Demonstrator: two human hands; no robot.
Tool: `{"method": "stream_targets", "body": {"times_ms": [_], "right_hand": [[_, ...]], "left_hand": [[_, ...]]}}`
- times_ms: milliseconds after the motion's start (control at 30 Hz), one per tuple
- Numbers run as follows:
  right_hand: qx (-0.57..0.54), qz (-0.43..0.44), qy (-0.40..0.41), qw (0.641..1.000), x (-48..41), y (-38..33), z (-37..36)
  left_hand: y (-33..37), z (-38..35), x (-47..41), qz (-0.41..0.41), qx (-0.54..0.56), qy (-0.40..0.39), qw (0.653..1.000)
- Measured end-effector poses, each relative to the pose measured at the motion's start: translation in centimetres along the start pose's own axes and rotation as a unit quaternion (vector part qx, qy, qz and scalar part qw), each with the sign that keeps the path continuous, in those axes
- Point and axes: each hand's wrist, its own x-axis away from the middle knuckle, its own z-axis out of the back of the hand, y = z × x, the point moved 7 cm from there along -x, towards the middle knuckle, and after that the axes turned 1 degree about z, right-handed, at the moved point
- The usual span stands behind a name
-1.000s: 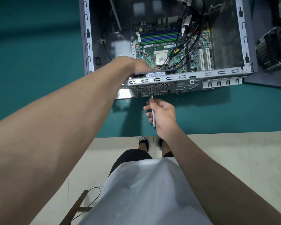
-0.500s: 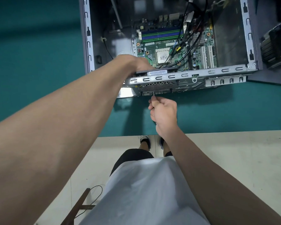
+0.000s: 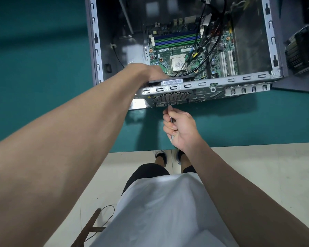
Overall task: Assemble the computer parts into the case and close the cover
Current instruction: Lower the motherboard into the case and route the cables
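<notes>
An open grey computer case [image 3: 253, 78] lies on a teal table [image 3: 43, 50], its green motherboard [image 3: 189, 56] with a bare CPU and black cables showing inside. My left hand [image 3: 150, 73] reaches into the case at its near rear corner and holds a dark box with a barcode label [image 3: 171, 81] against the rear panel; its fingers are hidden behind the box. My right hand [image 3: 180, 127] grips a thin metal screwdriver [image 3: 170, 120] whose tip meets the rear panel just below the fan grille [image 3: 171, 96].
A black heatsink with fan [image 3: 301, 52] sits on the table to the right of the case. A dark side panel [image 3: 296, 82] lies under the case's right edge. The table's near edge runs in front of my legs; a wooden stool and a wire stand on the floor.
My right hand has turned on the screwdriver, and the tool's shaft shows again between the fingers. The left hand stays on the box.
</notes>
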Motion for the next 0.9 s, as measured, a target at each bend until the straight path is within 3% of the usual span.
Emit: {"method": "stream_targets", "body": {"times_ms": [200, 400, 567, 733, 900], "right_hand": [[-0.033, -0.057, -0.036, 0.997, -0.1, 0.9, -0.3], [0.158, -0.020, 0.020, 0.987, 0.8, -1.1, 1.3], [0.319, 0.041, 0.101, 0.942, 1.9, -2.6, 3.3], [0.302, 0.070, 0.161, 0.937, 1.8, -1.9, 3.3], [0.307, 0.080, 0.193, 0.929, 2.4, -2.1, 4.0]], "left_hand": [[0.4, -0.4, -0.3, -0.010, 0.034, -0.035, 0.999], [0.3, -1.0, -0.2, -0.014, 0.037, -0.045, 0.998], [0.7, -0.1, 0.2, -0.025, 0.021, -0.023, 0.999], [0.4, 0.2, -0.2, -0.027, 0.000, 0.010, 1.000], [0.6, 0.3, -0.1, -0.034, -0.011, -0.004, 0.999]]}}
